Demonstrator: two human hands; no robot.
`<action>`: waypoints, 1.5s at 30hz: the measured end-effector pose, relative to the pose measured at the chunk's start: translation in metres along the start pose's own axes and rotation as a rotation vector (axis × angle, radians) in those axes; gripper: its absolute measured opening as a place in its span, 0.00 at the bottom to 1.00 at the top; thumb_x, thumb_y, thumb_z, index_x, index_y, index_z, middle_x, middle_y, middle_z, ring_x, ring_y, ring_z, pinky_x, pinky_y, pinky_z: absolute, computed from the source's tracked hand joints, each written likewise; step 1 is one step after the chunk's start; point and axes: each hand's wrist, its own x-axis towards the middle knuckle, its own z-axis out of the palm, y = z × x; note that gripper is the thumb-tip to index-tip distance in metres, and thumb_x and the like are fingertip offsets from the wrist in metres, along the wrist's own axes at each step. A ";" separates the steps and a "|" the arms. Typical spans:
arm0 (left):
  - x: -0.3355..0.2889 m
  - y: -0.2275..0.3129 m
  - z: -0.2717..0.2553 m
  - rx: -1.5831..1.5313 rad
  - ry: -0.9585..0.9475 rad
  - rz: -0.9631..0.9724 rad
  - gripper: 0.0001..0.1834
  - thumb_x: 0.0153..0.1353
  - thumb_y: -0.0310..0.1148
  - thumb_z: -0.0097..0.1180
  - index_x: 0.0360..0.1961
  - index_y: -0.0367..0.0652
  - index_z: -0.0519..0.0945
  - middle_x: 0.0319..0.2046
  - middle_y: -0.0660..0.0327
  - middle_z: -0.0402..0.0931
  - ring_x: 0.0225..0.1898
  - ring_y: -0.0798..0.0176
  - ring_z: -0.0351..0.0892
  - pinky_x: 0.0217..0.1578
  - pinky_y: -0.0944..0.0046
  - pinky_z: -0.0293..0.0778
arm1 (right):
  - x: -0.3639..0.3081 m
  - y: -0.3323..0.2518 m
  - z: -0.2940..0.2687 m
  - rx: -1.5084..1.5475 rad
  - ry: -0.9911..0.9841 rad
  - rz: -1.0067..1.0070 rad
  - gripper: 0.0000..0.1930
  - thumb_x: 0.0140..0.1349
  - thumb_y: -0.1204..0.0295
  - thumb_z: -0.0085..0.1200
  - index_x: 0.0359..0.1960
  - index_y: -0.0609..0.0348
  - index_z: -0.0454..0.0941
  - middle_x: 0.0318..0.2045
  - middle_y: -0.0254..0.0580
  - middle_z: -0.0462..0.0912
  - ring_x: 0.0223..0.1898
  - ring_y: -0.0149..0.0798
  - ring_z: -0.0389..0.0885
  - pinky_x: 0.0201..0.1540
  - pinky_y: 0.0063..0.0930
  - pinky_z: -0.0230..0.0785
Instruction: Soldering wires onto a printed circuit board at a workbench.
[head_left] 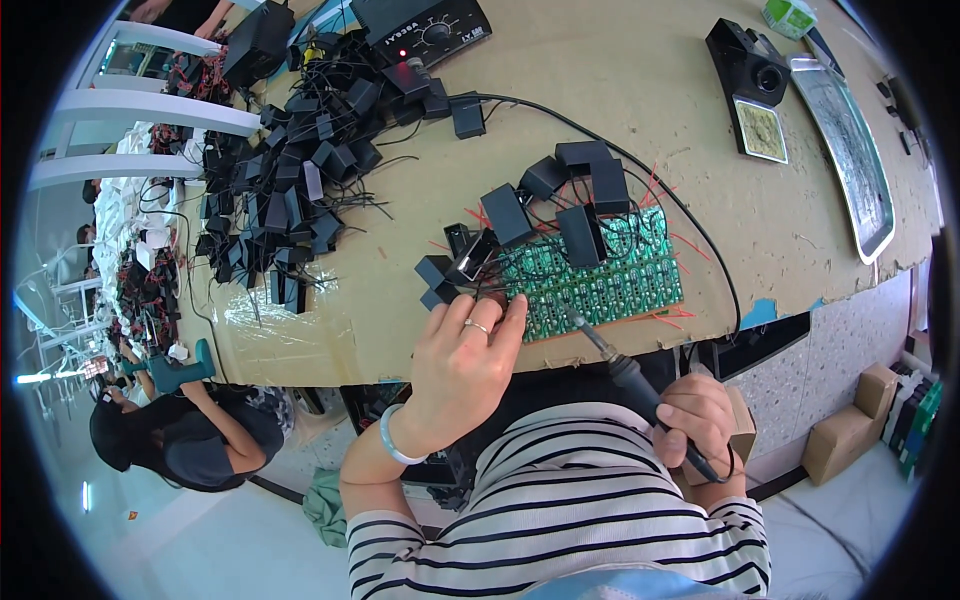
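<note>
fingers, l. hand (463,358): bent, tips down at l. end of green board (625,288), by leads there; can't tell if they pinch one.
fingers, r. hand (697,420): closed round handle of soldering iron (635,378).
board spot: on table (770,220), directly in front of person.
iron spot: near side of board, tip over its near edge; contact unclear.
iron axis: diagonal; tip points fwd & l. to board, cord end back & r.
board axis: long way approx l.-r. across person, r. end a bit farther off.
done: prob. partway; sev. black boxes (580,237) sit on or past board's far half, w/ dark leads running over it; can't tell which joints are made.
to do: near rows look mostly bare of dark leads; big box heap (290,190) lies l. of board, maybe waiting.
red wires (690,245): stick out round board's edges, esp. r. end.
kit: station w/ dial (430,30) far l. of board, red light on; iron stand (750,85) & metal tray (880,225) far r.
</note>
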 end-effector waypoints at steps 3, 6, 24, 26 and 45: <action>0.000 0.000 0.000 0.006 -0.005 0.000 0.17 0.51 0.25 0.66 0.45 0.42 0.86 0.27 0.66 0.68 0.29 0.63 0.69 0.30 0.62 0.67 | 0.000 -0.001 -0.005 0.001 0.010 0.031 0.15 0.68 0.62 0.59 0.44 0.64 0.76 0.29 0.41 0.79 0.26 0.43 0.80 0.26 0.35 0.75; 0.000 0.001 0.001 0.015 -0.006 0.000 0.17 0.51 0.24 0.66 0.45 0.42 0.86 0.27 0.66 0.68 0.29 0.63 0.69 0.30 0.63 0.67 | -0.002 -0.001 -0.006 -0.023 0.015 0.052 0.19 0.67 0.57 0.59 0.44 0.64 0.76 0.30 0.41 0.80 0.26 0.43 0.80 0.27 0.35 0.75; -0.007 0.003 0.006 -0.054 0.069 -0.100 0.17 0.54 0.23 0.65 0.47 0.42 0.85 0.30 0.62 0.74 0.31 0.59 0.73 0.33 0.60 0.71 | -0.001 -0.005 -0.008 -0.005 0.026 0.045 0.08 0.64 0.74 0.56 0.42 0.65 0.77 0.28 0.41 0.80 0.24 0.42 0.79 0.26 0.34 0.74; -0.008 0.004 0.005 -0.084 0.097 -0.128 0.16 0.55 0.23 0.65 0.46 0.42 0.85 0.31 0.61 0.76 0.32 0.58 0.74 0.33 0.59 0.72 | 0.001 -0.007 -0.009 -0.027 0.011 0.068 0.09 0.65 0.72 0.57 0.42 0.65 0.77 0.28 0.41 0.79 0.24 0.42 0.79 0.26 0.34 0.74; -0.011 0.012 0.005 -0.375 0.133 -0.130 0.13 0.48 0.17 0.69 0.36 0.42 0.87 0.31 0.62 0.77 0.30 0.60 0.76 0.30 0.63 0.74 | -0.006 -0.012 -0.010 0.041 -0.060 0.064 0.09 0.62 0.76 0.58 0.42 0.65 0.78 0.29 0.40 0.80 0.24 0.40 0.80 0.27 0.33 0.76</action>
